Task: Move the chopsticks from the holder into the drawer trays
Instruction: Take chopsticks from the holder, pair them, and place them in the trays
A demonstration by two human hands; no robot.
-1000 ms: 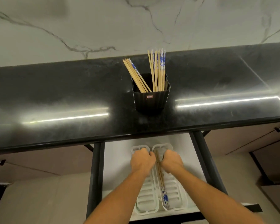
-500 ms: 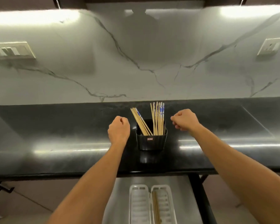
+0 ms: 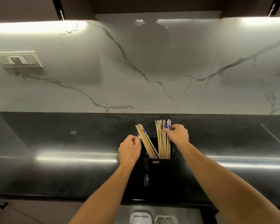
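The drawer trays are cut off by the bottom edge, only their far ends showing. The holder hides the lower ends of the chopsticks; its label is too small to read.

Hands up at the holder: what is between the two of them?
Head view: between left hand and right hand stand the chopsticks in their black holder.

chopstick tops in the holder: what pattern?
The chopsticks show blue-and-white printed tops and plain tan shafts below. This shows best in the head view.
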